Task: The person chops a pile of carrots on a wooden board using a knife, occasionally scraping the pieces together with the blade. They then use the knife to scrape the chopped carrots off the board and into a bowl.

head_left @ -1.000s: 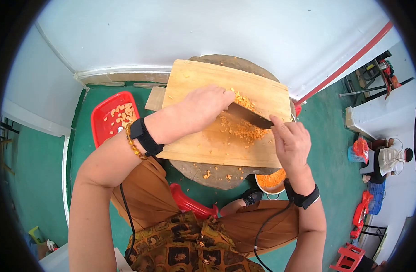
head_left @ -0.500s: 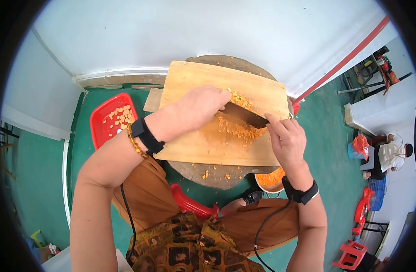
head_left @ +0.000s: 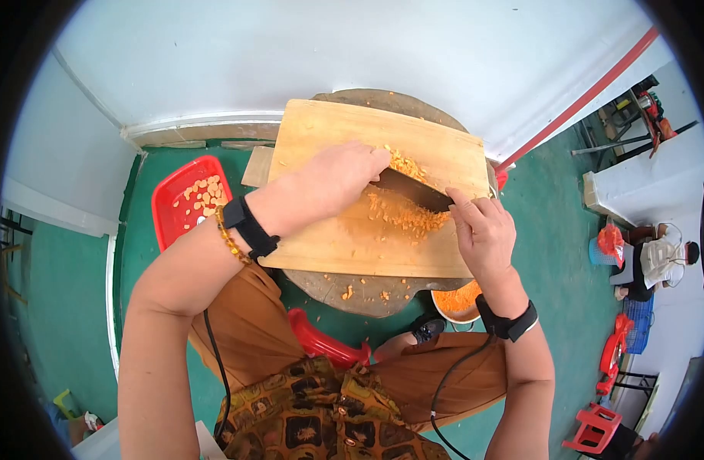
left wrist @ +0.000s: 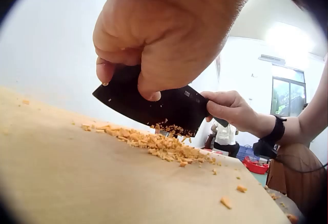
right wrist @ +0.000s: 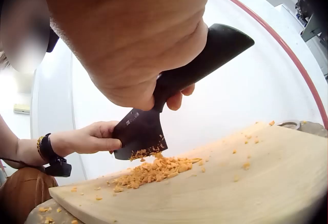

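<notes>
A black cleaver [head_left: 415, 192] is held by both hands over a heap of finely chopped orange pieces [head_left: 409, 219], which look like carrot. My left hand [head_left: 344, 170] pinches the blade near its far end, thumb on one face and fingers on the other. The handle [right wrist: 205, 62] is in the grip of my right hand [head_left: 486, 234], its fingers curled round it. Orange crumbs cling to the blade's lower part, close over the heap in the left wrist view. Under the heap lies a wooden cutting board [head_left: 321, 249]. More chopped bits lie behind the blade.
The board rests on a round wooden block [head_left: 321, 291] with scattered crumbs. At the left, a red tray [head_left: 164, 203] contains orange slices. A pot [head_left: 463, 314] of orange bits stands below right. A white wall [head_left: 367, 46] rises behind; another person [head_left: 658, 257] sits far right.
Both hands keep their hold on the cleaver. Hands, cleaver and board sit slightly further left in the head view, and more of the blade's broad face shows now than a second ago.
</notes>
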A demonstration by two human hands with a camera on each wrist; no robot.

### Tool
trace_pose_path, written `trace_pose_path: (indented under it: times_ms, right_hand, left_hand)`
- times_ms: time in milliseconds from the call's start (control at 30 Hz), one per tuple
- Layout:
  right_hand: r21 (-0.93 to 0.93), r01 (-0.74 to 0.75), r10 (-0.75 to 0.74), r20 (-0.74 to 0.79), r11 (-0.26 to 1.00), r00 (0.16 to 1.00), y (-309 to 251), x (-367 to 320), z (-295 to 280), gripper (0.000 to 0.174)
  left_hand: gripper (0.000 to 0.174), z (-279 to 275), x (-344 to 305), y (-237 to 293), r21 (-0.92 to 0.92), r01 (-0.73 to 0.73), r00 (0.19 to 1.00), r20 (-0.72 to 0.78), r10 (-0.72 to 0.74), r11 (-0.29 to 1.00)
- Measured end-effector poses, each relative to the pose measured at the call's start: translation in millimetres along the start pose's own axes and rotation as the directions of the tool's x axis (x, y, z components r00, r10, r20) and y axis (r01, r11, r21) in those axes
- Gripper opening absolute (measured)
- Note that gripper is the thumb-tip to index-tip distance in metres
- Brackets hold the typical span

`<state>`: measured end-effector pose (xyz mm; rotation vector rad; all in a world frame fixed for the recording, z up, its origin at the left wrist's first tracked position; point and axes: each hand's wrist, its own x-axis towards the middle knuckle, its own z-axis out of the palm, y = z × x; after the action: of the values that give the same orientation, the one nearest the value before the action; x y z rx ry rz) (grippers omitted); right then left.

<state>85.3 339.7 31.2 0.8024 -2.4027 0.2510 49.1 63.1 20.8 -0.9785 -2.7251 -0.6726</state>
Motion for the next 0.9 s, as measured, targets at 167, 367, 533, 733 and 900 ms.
trace_pose_path:
  times_ms: [167,367,533,733,900]
  right_hand:
    - [-0.045,-0.008,0.008,-0.013,0.999,1.0,-0.6,5.0,-12.2,0.031]
    - [0.002,-0.013,0.013,0.013,1.0,1.0,3.1,0.2,-0.1,0.03]
    - [-0.017,0.028,-0.028,-0.003,0.999,1.0,4.4,1.1,-3.8,0.03]
    - [-0.033,-0.01,0.009,-0.011,0.999,1.0,1.9,4.9,-6.7,0.03]
    - [0.001,-0.016,0.016,0.017,1.0,1.0,2.9,-0.3,1.7,0.03]
  left_hand:
    - [0.009,-4.7,0.8,2.6,0.037,-0.053,0.996,-0.075,0.056,0.998]
    - [0.015,6.3,0.0,-6.7,0.027,-0.089,0.995,-0.05,0.09,0.996]
    - [0.009,2.8,-1.9,1.5,-0.007,-0.013,1.0,0.014,0.013,1.0]
    - [0.011,2.5,1.6,-2.7,0.039,-0.079,0.993,-0.085,0.082,0.996]
    - [0.009,5.8,0.9,-5.0,0.008,-0.04,0.999,-0.014,0.04,0.999]
